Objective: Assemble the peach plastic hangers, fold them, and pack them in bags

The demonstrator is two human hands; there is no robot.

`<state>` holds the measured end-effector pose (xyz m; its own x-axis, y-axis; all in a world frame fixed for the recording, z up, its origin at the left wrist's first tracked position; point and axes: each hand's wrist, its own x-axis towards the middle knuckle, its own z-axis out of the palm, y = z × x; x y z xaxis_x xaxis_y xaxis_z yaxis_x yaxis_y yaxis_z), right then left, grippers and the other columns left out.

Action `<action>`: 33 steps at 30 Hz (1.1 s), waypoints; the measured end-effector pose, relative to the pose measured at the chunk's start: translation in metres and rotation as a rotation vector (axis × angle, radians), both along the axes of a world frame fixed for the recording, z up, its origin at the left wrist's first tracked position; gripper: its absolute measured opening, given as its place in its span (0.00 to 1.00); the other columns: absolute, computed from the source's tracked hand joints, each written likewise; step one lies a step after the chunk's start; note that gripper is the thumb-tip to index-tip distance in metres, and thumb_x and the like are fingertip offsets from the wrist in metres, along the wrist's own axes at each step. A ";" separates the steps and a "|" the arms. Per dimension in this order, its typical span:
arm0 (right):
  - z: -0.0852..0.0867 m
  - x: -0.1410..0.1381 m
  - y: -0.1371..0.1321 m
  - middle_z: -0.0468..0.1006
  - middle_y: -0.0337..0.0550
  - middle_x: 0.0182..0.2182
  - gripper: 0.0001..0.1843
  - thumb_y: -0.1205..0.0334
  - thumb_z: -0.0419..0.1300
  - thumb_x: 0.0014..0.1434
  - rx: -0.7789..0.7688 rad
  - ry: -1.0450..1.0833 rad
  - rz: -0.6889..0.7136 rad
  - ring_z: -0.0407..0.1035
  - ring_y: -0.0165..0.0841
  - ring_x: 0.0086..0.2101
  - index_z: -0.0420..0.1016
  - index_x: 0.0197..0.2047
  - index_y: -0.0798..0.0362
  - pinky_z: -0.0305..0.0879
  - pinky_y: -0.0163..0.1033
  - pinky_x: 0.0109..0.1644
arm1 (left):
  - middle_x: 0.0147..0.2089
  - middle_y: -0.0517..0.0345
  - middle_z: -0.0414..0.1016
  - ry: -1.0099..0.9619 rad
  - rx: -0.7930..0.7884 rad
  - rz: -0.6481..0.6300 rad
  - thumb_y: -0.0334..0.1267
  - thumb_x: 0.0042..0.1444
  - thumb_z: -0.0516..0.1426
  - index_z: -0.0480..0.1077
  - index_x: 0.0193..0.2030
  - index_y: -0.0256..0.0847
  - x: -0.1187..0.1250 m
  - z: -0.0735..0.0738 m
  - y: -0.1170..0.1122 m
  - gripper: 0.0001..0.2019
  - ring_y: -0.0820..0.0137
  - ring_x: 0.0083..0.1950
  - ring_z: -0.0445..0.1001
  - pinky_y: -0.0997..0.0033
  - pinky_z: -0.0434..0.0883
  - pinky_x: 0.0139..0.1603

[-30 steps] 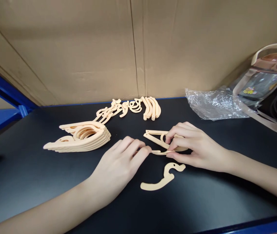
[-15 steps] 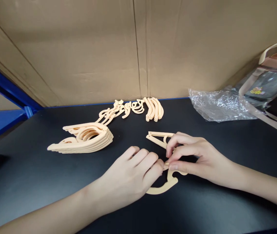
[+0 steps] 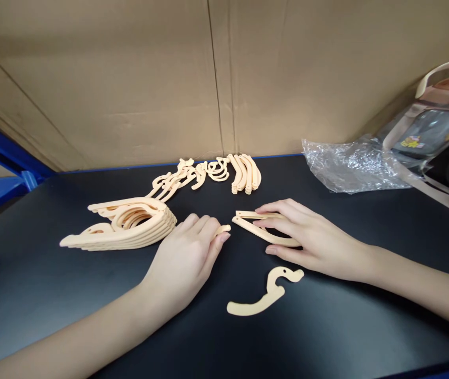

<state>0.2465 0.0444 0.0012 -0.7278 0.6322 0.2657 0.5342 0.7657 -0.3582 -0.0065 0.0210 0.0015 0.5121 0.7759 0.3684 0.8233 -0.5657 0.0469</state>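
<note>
My left hand (image 3: 188,255) is closed around a small cream plastic hanger part (image 3: 223,229), whose end sticks out past the thumb and forefinger. To the right, my right hand (image 3: 303,231) has its fingers and thumb around a folded cream plastic hanger (image 3: 253,226), which points left; the palm hides its right end. A loose hanger hook piece (image 3: 253,306) with a curved arm and a small hole lies on the black table (image 3: 208,342) in front of my hands. Close to my left knuckles stands a neat stack of folded hangers (image 3: 129,239).
Toward the back lie a loose pile of hook pieces (image 3: 177,179) and a bundle of curved hanger arms (image 3: 245,173). A crumpled clear plastic bag (image 3: 350,163) and a strapped water bottle (image 3: 429,129) are at back right. Cardboard (image 3: 129,79) walls the rear edge.
My hands have moved apart: the left went left and away from me with a small part, the right shifted onto the folded hanger. The hook piece now lies uncovered. The view turned slightly right.
</note>
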 end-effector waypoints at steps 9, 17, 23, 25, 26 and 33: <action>0.009 0.004 -0.001 0.59 0.40 0.66 0.14 0.49 0.59 0.63 -0.582 0.165 0.004 0.47 0.42 0.67 0.75 0.50 0.42 0.72 0.48 0.54 | 0.29 0.59 0.64 0.018 -0.062 0.033 0.50 0.67 0.49 0.62 0.31 0.40 -0.001 -0.002 0.000 0.17 0.63 0.32 0.67 0.65 0.64 0.30; 0.005 0.005 0.004 0.61 0.42 0.63 0.13 0.52 0.60 0.63 -0.658 0.247 0.042 0.46 0.41 0.67 0.77 0.48 0.44 0.71 0.45 0.57 | 0.28 0.60 0.66 0.070 -0.074 -0.161 0.49 0.68 0.47 0.62 0.31 0.40 0.000 0.003 -0.001 0.18 0.68 0.27 0.69 0.71 0.63 0.25; 0.003 0.005 0.004 0.61 0.42 0.62 0.11 0.55 0.61 0.63 -0.667 0.264 0.045 0.47 0.37 0.67 0.77 0.48 0.45 0.72 0.39 0.56 | 0.24 0.62 0.67 0.064 0.006 -0.186 0.49 0.70 0.40 0.61 0.29 0.40 -0.001 0.001 0.000 0.22 0.72 0.22 0.69 0.75 0.61 0.22; 0.002 0.005 0.004 0.62 0.42 0.62 0.12 0.55 0.62 0.62 -0.667 0.272 0.050 0.47 0.37 0.67 0.77 0.49 0.44 0.73 0.39 0.55 | 0.22 0.63 0.66 0.065 0.020 -0.180 0.50 0.70 0.40 0.61 0.28 0.40 -0.001 0.001 0.000 0.23 0.73 0.20 0.68 0.76 0.60 0.21; 0.002 0.005 0.004 0.62 0.42 0.61 0.12 0.55 0.62 0.62 -0.663 0.275 0.051 0.47 0.37 0.67 0.77 0.49 0.44 0.73 0.39 0.55 | 0.22 0.63 0.66 0.068 0.025 -0.176 0.50 0.70 0.39 0.61 0.28 0.40 -0.001 0.001 0.000 0.24 0.73 0.20 0.68 0.76 0.59 0.20; 0.002 0.005 0.004 0.60 0.40 0.63 0.13 0.51 0.64 0.59 -0.635 0.224 0.020 0.50 0.42 0.66 0.78 0.47 0.42 0.66 0.50 0.63 | 0.18 0.64 0.65 0.123 0.070 -0.174 0.51 0.70 0.38 0.61 0.25 0.40 0.000 0.002 0.000 0.26 0.72 0.15 0.67 0.73 0.57 0.17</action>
